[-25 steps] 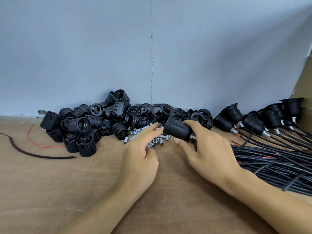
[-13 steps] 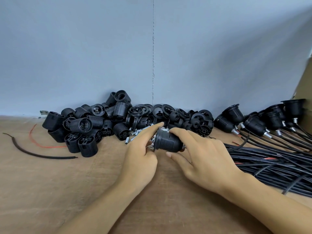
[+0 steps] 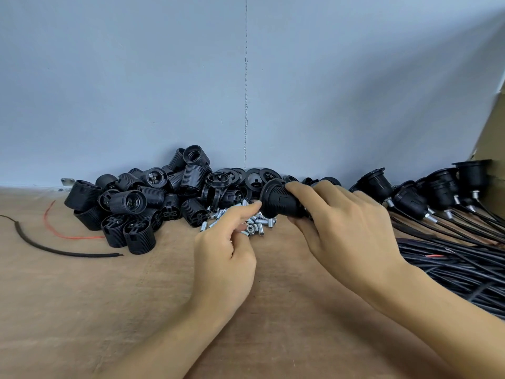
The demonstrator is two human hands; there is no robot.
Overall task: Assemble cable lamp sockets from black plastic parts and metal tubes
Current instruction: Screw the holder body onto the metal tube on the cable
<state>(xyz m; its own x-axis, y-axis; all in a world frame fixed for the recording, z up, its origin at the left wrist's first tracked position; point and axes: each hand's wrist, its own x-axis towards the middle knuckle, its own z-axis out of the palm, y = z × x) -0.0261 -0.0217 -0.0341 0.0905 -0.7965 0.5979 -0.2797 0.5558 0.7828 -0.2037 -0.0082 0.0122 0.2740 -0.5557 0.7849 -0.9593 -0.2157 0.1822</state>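
Only the person's arms show up here, bare all the way to the frame edge. Left hand and left forearm are around 6 o'clock, right hand and right forearm over at 4 o'clock. Slim fingers, nails trimmed short.

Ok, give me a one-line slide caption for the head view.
Right hand grips a black socket; left hand at the loose metal tubes beside the black parts pile.

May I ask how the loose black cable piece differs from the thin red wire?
The loose black cable piece is thicker than the thin red wire. The black cable sweeps in one long curve; the red wire kinks sharply. Both lie loose on the wooden table.
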